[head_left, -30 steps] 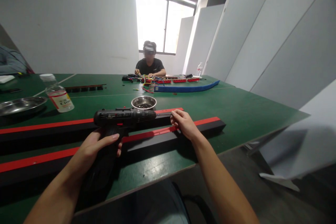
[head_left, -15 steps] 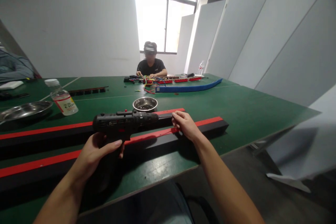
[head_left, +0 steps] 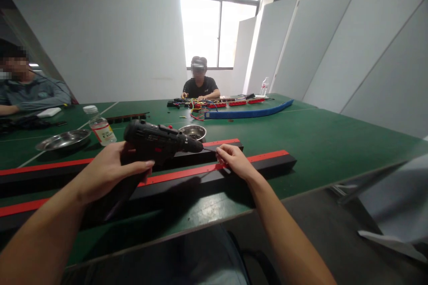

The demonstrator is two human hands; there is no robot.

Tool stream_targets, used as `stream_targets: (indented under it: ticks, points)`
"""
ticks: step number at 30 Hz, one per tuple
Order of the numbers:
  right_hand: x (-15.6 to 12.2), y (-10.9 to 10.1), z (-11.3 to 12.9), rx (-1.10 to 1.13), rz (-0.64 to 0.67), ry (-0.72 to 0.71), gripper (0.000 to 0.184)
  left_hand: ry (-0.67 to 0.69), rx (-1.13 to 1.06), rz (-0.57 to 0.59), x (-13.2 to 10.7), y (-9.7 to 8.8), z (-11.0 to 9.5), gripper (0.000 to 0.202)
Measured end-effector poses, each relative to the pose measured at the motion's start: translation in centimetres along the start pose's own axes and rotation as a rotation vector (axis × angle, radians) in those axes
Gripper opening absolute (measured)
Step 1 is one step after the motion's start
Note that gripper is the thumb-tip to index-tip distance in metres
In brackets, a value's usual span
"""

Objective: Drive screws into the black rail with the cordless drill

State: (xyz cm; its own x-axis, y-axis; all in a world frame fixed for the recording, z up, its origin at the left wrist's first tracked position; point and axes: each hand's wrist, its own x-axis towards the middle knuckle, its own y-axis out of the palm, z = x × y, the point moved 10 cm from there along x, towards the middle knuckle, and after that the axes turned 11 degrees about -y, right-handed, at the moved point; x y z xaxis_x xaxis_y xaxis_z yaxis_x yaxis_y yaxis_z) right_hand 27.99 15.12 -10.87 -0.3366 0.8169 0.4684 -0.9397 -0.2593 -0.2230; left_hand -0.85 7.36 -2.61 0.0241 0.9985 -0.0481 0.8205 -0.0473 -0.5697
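Observation:
My left hand is wrapped around the grip of a black cordless drill. The drill points right and slightly down, its thin bit reaching the fingertips of my right hand. Those fingers are pinched together at the bit's tip; whatever small piece is between them is too small to make out. Just beneath lies a long black bar with a red top strip. A second such bar runs parallel behind it, partly hidden by my left hand and the drill.
Behind the drill stands a small metal bowl with dark small parts. A metal dish and a bottle are at left. Farther back are a blue strip and coloured wires. Two people sit at the green table.
The drill's rear has risen and shifted slightly, so its bit now slopes down toward my right fingers. My view has turned left, bringing a second person into sight.

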Motion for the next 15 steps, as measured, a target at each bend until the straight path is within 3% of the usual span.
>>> stream_targets:
  ticks: [5,10,15]
  points:
    - [0.0,-0.4,-1.0,0.031,-0.023,-0.007,0.042,0.064,0.146,0.035,-0.5,-1.2,-4.3,0.036]
    - [-0.1,-0.8,-1.7,0.095,-0.063,0.005,0.042,0.058,0.291,0.135,-0.7,-0.1,-6.9,0.037]
    - [-0.2,-0.7,-1.8,0.147,-0.071,0.023,0.041,0.097,0.394,0.119,0.5,0.1,-9.8,0.031]
